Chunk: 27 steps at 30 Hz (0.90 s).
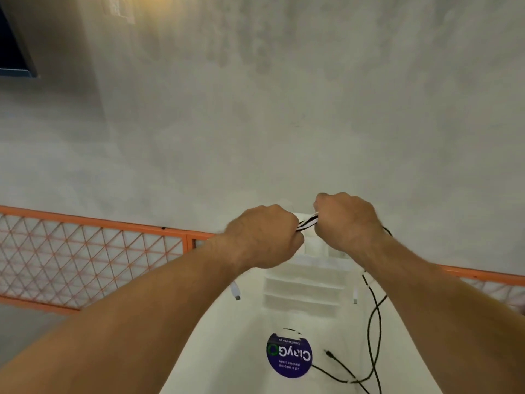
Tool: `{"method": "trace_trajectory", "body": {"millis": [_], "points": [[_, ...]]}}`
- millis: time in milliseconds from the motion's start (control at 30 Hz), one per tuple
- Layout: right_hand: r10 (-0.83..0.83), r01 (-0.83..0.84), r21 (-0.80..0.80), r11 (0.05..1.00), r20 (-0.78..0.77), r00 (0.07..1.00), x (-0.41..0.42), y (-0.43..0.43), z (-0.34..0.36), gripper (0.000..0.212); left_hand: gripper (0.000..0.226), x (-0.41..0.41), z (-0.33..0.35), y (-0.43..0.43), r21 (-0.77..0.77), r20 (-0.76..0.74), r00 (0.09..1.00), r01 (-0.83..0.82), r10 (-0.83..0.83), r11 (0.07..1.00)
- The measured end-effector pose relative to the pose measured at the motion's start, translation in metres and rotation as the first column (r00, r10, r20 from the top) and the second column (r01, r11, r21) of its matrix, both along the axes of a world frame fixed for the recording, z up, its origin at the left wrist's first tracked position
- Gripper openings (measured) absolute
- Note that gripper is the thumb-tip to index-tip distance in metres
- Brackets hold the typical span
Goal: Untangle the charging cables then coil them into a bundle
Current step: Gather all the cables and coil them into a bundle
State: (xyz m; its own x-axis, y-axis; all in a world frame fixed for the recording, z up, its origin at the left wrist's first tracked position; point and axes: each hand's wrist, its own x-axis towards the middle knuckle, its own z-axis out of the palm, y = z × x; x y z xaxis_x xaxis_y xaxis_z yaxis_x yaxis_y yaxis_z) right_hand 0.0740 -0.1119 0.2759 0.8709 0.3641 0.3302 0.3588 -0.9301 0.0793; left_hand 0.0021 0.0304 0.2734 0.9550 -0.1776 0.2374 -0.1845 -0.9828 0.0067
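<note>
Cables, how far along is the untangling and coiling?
Nothing looks finished. In hand: the left hand and right hand grip a short stretch of black and white cables together. Left: black cable hangs in crossed loops, a white plug dangles, and no bundle is coiled.

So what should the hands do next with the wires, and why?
Probably draw the black cable up through the right hand. Both hands, left hand included, grip the gathered strands, but that cable hangs loose, looping onto the white surface.
</note>
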Motion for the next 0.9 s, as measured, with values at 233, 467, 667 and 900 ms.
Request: {"method": "trace_trajectory", "body": {"millis": [233,467,667,900], "points": [[-0.040,0.040,-0.024,0.999,-0.004,0.999,0.007,-0.014,-0.009,0.008,0.033,0.005,-0.007,0.007,0.060,0.061,0.995,0.071,-0.074,0.996],[-0.140,0.142,0.065,0.988,-0.024,0.990,0.019,-0.042,-0.015,0.013,0.031,0.006,-0.010,0.025,0.081,0.099,0.994,0.038,-0.046,0.996],[-0.178,0.178,0.078,0.981,-0.007,0.984,0.032,-0.056,-0.009,0.008,0.031,0.009,-0.003,0.025,0.093,0.167,0.982,0.069,-0.084,0.993],[-0.214,0.214,0.077,0.974,-0.012,0.977,0.034,-0.062,-0.011,0.010,0.033,0.016,-0.004,0.052,0.016,0.193,0.981,0.013,-0.016,1.000]]}}
